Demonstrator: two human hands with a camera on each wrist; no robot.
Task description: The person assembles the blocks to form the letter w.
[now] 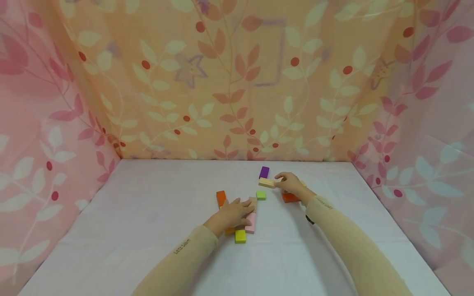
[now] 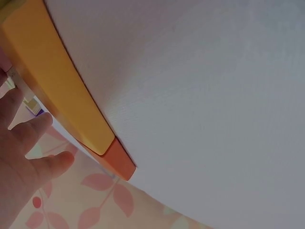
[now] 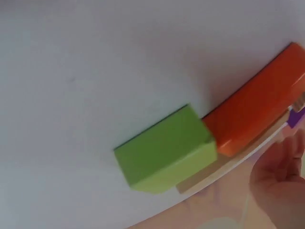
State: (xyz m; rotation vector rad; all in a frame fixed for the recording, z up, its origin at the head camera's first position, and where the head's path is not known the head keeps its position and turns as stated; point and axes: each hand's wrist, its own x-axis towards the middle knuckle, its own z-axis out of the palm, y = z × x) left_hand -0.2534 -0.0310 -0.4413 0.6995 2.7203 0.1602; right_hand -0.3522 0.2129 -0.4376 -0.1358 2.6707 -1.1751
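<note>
My left hand [image 1: 233, 214] lies spread over a group of blocks, fingers reaching across a tan block [image 1: 253, 203] and a pink block [image 1: 250, 225]. Beneath and beside it are an orange block [image 1: 221, 197], a yellow-orange block [image 2: 62, 76] and a yellow block [image 1: 240, 237]. Farther right, my right hand [image 1: 291, 183] pinches the right end of a pale wooden block [image 1: 266, 183] between thumb and fingers. The block's left end is close to a purple block [image 1: 264, 172]. Below that hand sits a red-orange block [image 1: 290, 197], partly covered.
A light green block [image 1: 261, 195] stands between the hands. In the right wrist view, a green block [image 3: 167, 148] adjoins the red-orange one, with a tan strip [image 3: 200, 176] behind; the right arm hides this green block in the head view. Floral curtains [image 1: 229, 82] enclose the white table [image 1: 148, 197].
</note>
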